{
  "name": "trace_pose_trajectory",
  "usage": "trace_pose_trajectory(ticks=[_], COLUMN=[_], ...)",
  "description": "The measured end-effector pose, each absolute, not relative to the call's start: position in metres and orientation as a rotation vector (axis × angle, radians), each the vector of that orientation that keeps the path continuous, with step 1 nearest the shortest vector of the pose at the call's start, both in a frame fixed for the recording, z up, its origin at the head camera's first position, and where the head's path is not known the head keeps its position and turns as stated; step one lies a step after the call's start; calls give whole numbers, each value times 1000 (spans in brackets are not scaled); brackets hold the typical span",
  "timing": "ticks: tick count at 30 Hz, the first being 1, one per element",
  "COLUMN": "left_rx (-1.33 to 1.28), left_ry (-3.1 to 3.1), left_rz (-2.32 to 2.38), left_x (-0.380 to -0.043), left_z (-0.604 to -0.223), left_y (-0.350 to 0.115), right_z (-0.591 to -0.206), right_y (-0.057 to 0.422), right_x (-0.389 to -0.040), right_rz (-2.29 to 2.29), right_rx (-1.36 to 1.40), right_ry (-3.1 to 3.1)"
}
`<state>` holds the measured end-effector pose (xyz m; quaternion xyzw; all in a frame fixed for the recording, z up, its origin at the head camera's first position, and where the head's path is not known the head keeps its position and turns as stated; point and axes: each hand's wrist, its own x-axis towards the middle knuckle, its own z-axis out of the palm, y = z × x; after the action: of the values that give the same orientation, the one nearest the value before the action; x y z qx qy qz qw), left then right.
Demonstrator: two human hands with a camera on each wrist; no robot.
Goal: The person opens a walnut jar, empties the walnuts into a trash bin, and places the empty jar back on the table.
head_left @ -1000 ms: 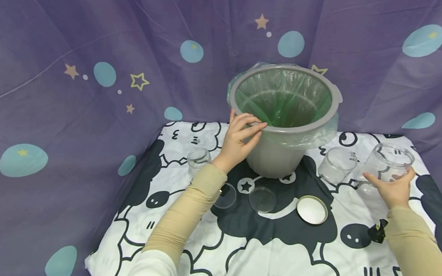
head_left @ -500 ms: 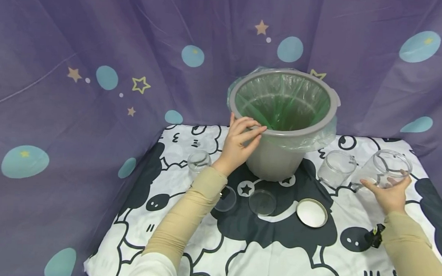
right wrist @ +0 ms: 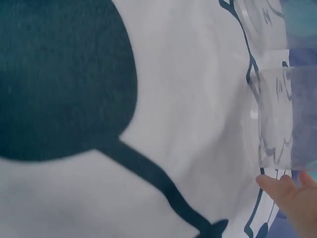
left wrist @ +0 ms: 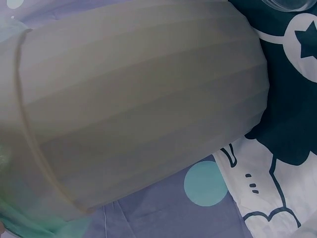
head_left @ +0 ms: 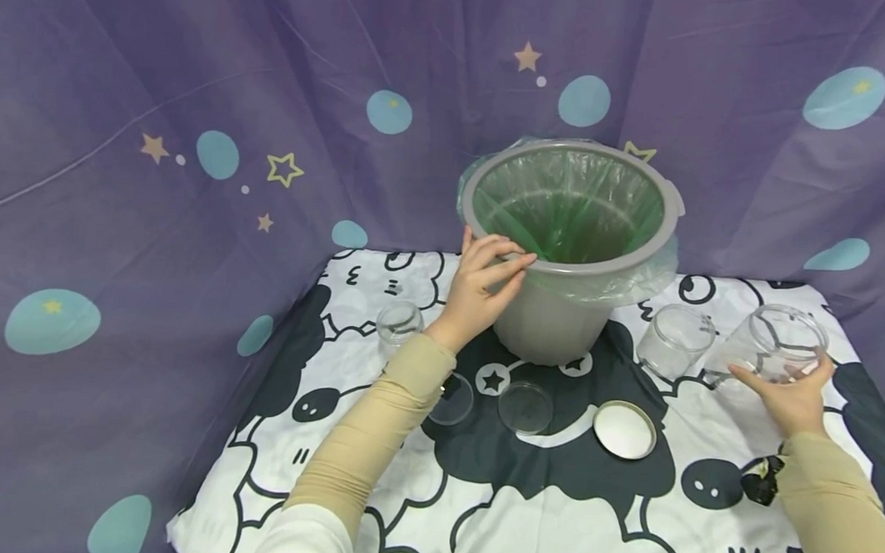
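Note:
In the head view, my left hand (head_left: 483, 291) rests its fingers on the near left rim of a grey bin (head_left: 548, 324), lined with a thin green plastic bag (head_left: 573, 216). That bin's side fills most of the left wrist view. At the far right, my right hand (head_left: 792, 399) holds a large clear jar (head_left: 789, 328), thumb on its left and fingers on its right. The right wrist view shows fingertips (right wrist: 267, 182) right at this jar. A smaller clear jar (head_left: 675, 343) stands just to its left.
Another small clear jar (head_left: 399, 320) stands left of the bin. Two clear round lids (head_left: 526, 408) and a white lid with a gold rim (head_left: 625, 430) lie in front. A patterned cloth (head_left: 550, 516) covers the table; a purple curtain (head_left: 440, 42) hangs behind.
The whole head view has shifted slightly downward. My right hand and the large jar have moved a little closer to the near edge; my left hand stays on the bin rim.

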<state>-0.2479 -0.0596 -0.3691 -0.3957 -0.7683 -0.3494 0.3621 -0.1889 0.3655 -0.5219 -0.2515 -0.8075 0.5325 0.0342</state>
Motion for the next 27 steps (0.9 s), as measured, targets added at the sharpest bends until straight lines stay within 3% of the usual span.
trace_pose_trajectory(ticks=[13,19,27], left_rx=[-1026,-1044,-1082], left_ry=[-1979,-2052,-2269], left_rz=[-892,-854,-656], left_x=[-252,-250,-243], left_z=[-367,-363,-357], left_y=[-58,-62,-72], right_z=[-516,-525,-505], right_y=[365,345,302], right_x=[-170,-153,-143], right_rz=[1561,1529,1430], right_rx=[-714,-827,-703], right_ry=[-2464,-2302,-2278])
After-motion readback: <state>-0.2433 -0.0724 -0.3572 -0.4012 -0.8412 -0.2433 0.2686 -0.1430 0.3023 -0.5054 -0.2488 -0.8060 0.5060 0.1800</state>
